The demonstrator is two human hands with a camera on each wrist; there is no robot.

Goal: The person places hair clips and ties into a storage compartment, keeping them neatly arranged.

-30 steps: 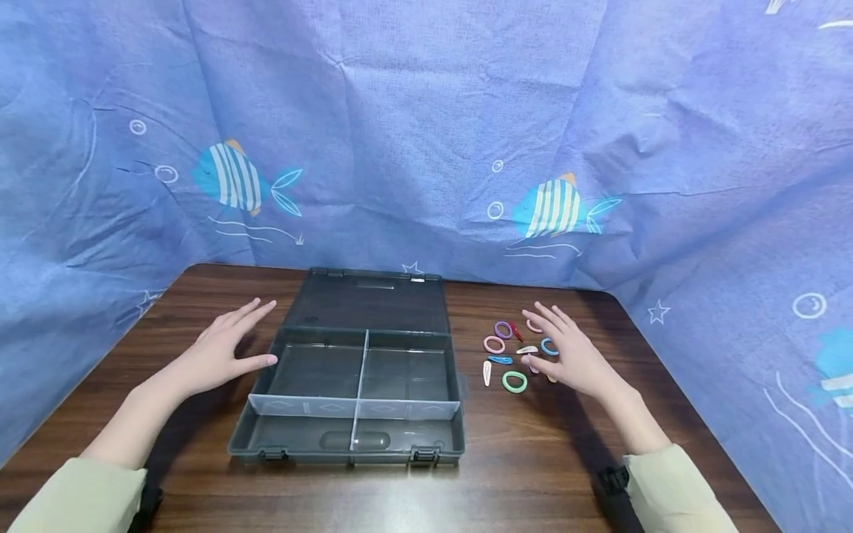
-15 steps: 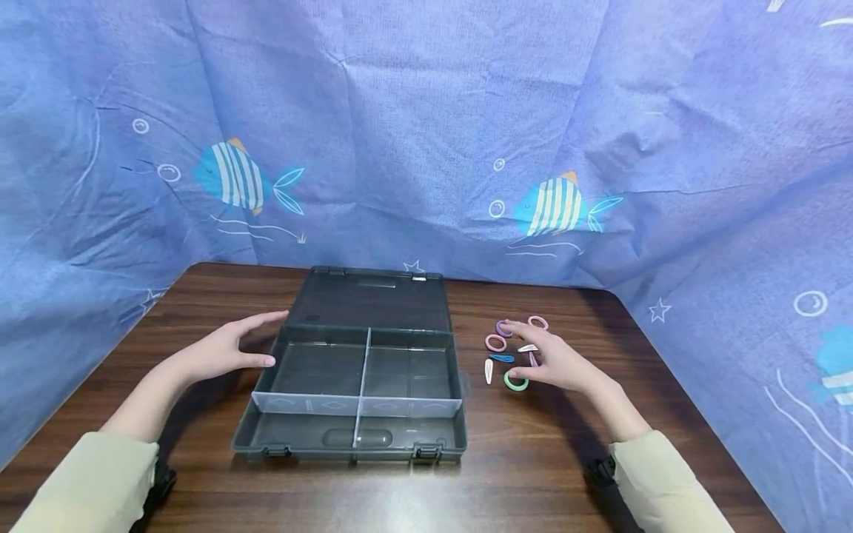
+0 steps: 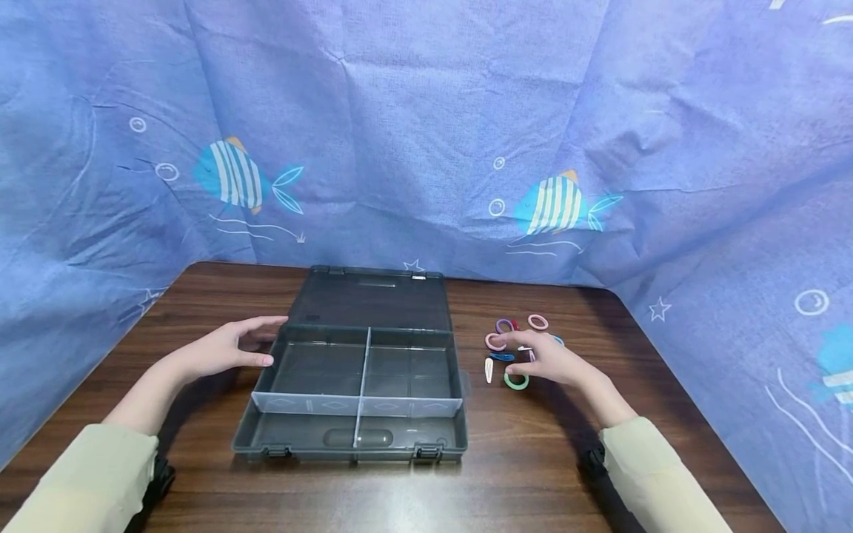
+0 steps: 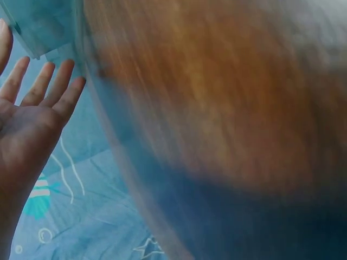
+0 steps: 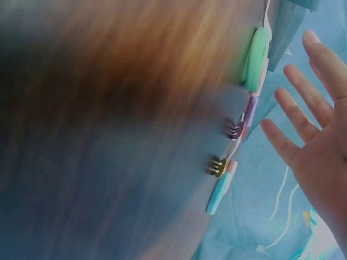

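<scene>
A dark see-through compartment box (image 3: pixel 409 363) lies with its lid folded back on the wooden table. At the box's left side is my left hand (image 3: pixel 220 349), thumb and fingers spread apart, fingertips right at the edge. My right hand (image 3: pixel 556 359) hovers low over small hair accessories, holding nothing; in the right wrist view its fingers are extended. Around it lie a green hair tie (image 3: pixel 516 381), a pink hair tie (image 3: pixel 494 342), a blue snap clip (image 3: pixel 502 357) and a white snap clip (image 3: pixel 489 371). The right wrist view shows a purple claw clip (image 5: pixel 236 130) and a yellow one.
Further back are a purple hair tie (image 3: pixel 504 326) and another pink hair tie (image 3: pixel 537 322). White dividers (image 3: pixel 313 404) split the box into several compartments. A blue fish-print cloth (image 3: pixel 426 133) hangs behind the table (image 3: pixel 333 496) and along its sides.
My right hand has lowered and moved left over the hair accessories. The left hand's fingers have come down and in to the box's left edge.
</scene>
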